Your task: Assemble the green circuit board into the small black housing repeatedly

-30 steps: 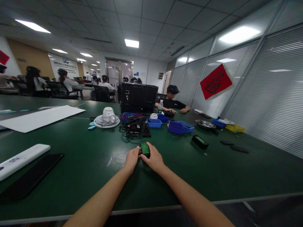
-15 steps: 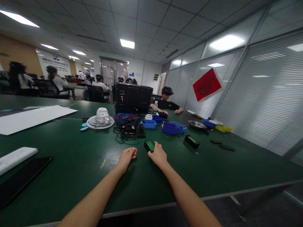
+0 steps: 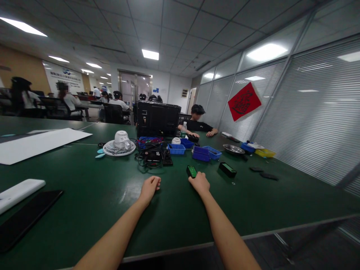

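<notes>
My right hand (image 3: 201, 182) grips the near end of a black open box with a green circuit board (image 3: 192, 171) inside, right of the table's middle. Its fingers hide part of the box. My left hand (image 3: 151, 186) rests on the green table to the left, apart from the box, with its fingers curled closed and no object showing in them. A second black box with a green board (image 3: 228, 169) lies to the right of my right hand, not touched.
Blue bins (image 3: 201, 153), a tangle of cables and black devices (image 3: 153, 155), and a white fan part (image 3: 119, 146) stand farther back. A metal bowl (image 3: 233, 149) and flat black pieces (image 3: 269, 176) lie at right. A person (image 3: 197, 123) sits across the table (image 3: 168, 217).
My right hand has moved to the right with the black box in it, closer to the second box. My left hand stays in nearly the same place.
</notes>
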Demonstrator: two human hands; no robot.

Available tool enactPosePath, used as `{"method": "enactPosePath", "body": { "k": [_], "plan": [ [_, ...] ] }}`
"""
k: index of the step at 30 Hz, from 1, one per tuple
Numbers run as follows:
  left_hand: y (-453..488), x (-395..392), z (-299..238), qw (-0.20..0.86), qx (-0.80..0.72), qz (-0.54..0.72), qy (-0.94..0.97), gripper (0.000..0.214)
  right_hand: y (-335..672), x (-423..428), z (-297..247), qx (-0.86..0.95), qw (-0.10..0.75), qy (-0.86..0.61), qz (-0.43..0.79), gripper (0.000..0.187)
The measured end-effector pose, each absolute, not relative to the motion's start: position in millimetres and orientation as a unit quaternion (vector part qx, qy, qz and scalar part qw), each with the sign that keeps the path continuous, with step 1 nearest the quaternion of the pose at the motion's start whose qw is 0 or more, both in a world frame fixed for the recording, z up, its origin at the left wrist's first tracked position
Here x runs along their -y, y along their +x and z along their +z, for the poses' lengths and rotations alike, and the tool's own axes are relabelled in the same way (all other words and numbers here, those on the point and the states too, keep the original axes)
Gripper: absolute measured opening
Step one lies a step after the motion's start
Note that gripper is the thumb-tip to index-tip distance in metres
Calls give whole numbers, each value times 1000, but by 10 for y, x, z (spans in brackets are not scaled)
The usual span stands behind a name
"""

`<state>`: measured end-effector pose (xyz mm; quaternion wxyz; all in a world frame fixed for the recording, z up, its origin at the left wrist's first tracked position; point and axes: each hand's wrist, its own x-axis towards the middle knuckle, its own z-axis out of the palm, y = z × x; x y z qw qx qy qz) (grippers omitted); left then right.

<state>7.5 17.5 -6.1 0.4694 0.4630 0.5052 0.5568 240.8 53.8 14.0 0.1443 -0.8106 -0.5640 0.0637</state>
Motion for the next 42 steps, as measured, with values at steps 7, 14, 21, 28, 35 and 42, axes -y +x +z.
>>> {"method": "enactPosePath", "body": {
  "k": [7,14,21,28,35,42],
  "plan": [
    [84,-181,-89,446,-505,530,515,30,2449,-539,100,547,179,-817,37,47],
    [74,-187,-131,434,-517,497,545,31,2575,-526,61,533,201,-822,-1,36],
    [67,-152,-90,429,-520,486,556,32,2633,-518,40,558,166,-812,-44,45],
    [75,-140,-35,423,-531,473,562,32,2534,-439,20,612,155,-772,-71,64],
    [79,-140,-14,423,-533,467,565,34,2617,-466,108,594,170,-786,31,73],
    [62,-177,-82,404,-526,458,592,33,2690,-516,162,570,177,-797,97,59]
  ]
}}
